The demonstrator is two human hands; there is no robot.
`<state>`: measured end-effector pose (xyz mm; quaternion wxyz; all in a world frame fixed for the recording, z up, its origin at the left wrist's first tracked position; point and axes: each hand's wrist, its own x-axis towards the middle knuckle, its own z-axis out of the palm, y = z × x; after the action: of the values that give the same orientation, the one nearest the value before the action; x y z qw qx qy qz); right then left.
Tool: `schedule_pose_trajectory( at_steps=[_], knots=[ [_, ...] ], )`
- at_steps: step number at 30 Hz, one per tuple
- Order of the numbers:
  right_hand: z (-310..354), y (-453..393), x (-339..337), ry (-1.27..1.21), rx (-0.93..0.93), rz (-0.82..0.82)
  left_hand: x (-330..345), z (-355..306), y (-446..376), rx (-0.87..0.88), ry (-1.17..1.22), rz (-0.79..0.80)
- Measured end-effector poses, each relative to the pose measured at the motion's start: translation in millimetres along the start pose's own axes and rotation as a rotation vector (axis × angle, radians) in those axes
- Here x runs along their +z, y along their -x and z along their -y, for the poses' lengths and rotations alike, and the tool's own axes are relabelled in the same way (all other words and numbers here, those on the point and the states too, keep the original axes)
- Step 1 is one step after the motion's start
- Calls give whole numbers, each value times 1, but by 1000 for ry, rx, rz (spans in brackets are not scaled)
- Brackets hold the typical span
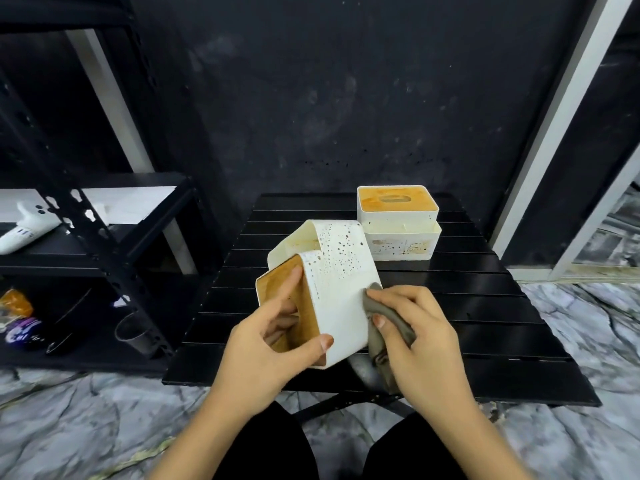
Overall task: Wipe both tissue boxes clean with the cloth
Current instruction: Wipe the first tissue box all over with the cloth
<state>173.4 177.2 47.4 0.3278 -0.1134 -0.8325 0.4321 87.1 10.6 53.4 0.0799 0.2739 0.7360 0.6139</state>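
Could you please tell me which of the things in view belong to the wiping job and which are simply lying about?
Part of the job:
- held tissue box, in the left hand
- grey cloth, in the right hand
- second tissue box, on the black table

Lying about:
- black shelf rack
- white toy plane
- clear cup
- snack packets

Single head view: looks forward and down, close over hands, black table (pixel 485 306) and wall beyond.

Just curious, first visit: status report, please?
Left hand grips spotted tissue box. Right hand presses cloth on its side. Second box waits on table.
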Motion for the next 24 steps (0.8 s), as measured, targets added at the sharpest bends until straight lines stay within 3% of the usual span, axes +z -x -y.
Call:
schedule_pose_trajectory(
  at_steps=[7,12,19,24],
  knots=[
    [30,2,17,84,-295,78,-1,-2,-3,13,12,44],
    [22,-13,13,91,-218,67,-6,-1,-5,-6,45,52],
    [31,-10,15,138,-316,61,-1,-4,-4,11,18,76],
    [22,-28,13,114,-214,15,-1,-4,-3,10,23,67]
  ],
)
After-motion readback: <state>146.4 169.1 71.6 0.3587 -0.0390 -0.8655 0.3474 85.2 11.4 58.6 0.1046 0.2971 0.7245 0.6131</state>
